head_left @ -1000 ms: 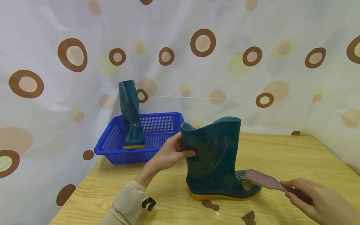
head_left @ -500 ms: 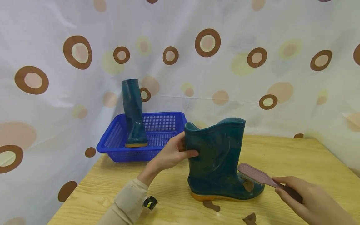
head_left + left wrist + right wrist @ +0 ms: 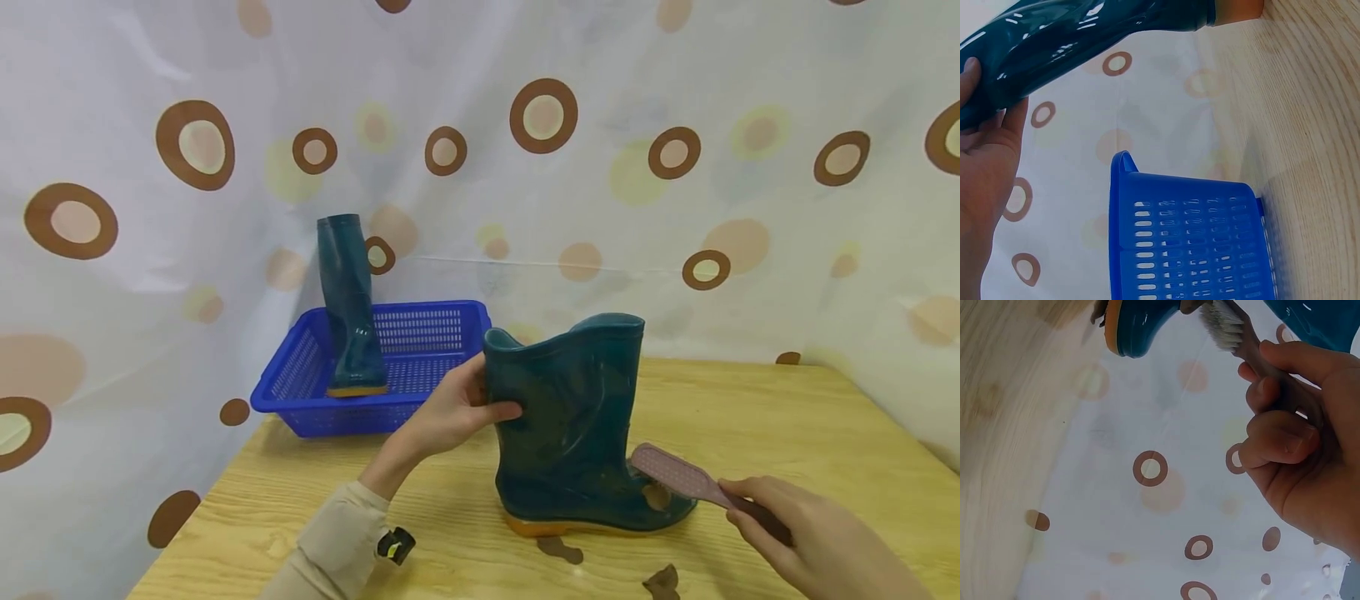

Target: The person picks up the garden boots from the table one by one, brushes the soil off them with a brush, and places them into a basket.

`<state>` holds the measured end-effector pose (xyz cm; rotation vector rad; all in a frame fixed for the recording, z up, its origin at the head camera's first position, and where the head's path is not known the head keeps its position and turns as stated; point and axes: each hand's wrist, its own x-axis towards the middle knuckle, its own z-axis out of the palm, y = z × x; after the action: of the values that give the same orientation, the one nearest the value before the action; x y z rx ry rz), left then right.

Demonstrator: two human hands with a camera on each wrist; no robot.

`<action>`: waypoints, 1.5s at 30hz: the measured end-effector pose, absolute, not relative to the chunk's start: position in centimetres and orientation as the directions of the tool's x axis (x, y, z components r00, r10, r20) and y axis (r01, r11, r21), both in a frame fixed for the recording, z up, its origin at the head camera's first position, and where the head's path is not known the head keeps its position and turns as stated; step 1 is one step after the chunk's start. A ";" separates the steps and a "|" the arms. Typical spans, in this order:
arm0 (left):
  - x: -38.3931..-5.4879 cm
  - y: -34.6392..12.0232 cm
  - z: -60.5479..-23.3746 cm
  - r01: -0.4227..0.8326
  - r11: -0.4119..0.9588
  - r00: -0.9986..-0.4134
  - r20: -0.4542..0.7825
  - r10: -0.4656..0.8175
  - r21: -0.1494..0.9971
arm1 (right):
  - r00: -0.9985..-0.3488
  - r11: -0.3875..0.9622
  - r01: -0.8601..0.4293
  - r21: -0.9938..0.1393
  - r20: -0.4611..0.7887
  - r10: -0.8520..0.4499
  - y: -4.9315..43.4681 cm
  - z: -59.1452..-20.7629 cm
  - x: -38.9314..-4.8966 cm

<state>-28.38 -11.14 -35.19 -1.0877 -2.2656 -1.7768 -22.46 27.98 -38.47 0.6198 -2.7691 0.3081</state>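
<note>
A dark teal rubber boot [image 3: 562,425] with an orange-yellow sole stands upright on the table, its toe to the right. My left hand [image 3: 450,408] grips the back of its shaft near the top, thumb on the near side; the left wrist view shows this boot [image 3: 1085,44] too. A brown patch [image 3: 657,497] marks the foot. My right hand [image 3: 802,533] holds a mauve brush [image 3: 678,472] by its dark handle, its head at the boot's instep. White bristles [image 3: 1222,328] show in the right wrist view, fingers curled round the handle.
Behind on the left, a blue plastic basket [image 3: 427,329] holds a second teal boot [image 3: 348,308], which stands upright. Brown pieces [image 3: 558,550] lie on the wooden table [image 3: 765,417] before the boot. A white curtain [image 3: 480,208] with brown rings hangs behind.
The brush and my right hand have moved left, from over the toe toward the boot's ankle. My left hand keeps its grip on the shaft. The head view shifted slightly and came back.
</note>
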 end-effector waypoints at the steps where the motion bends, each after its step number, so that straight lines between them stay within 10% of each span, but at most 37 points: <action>1: -28.4 -11.2 -35.2 0.555 0.086 -0.750 0.453 0.482 0.828 | -0.872 0.889 -0.435 -0.143 0.314 -0.376 28.0 -38.4 -22.5; 19: -28.5 -11.4 -35.1 0.549 0.069 -0.753 0.458 0.472 0.833 | -0.801 0.873 -0.474 -0.114 0.467 -0.374 31.0 -39.6 -22.9; 27: -28.5 -11.3 -35.2 0.551 0.042 -0.742 0.466 0.483 0.833 | -0.850 0.841 -0.466 -0.273 0.402 -0.341 28.8 -38.9 -22.3; 39: -28.4 -11.2 -35.5 0.560 0.047 -0.733 0.469 0.493 0.827 | -0.871 0.874 -0.432 -0.224 0.356 -0.339 27.5 -39.4 -22.6; 45: -28.5 -11.2 -35.6 0.564 0.040 -0.727 0.473 0.498 0.825 | -0.778 0.864 -0.481 -0.149 0.528 -0.342 28.5 -40.9 -22.7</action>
<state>-28.47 -11.19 -35.57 -1.1367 -2.2241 -1.8103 -22.70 28.55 -40.89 0.6012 -2.5387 0.3793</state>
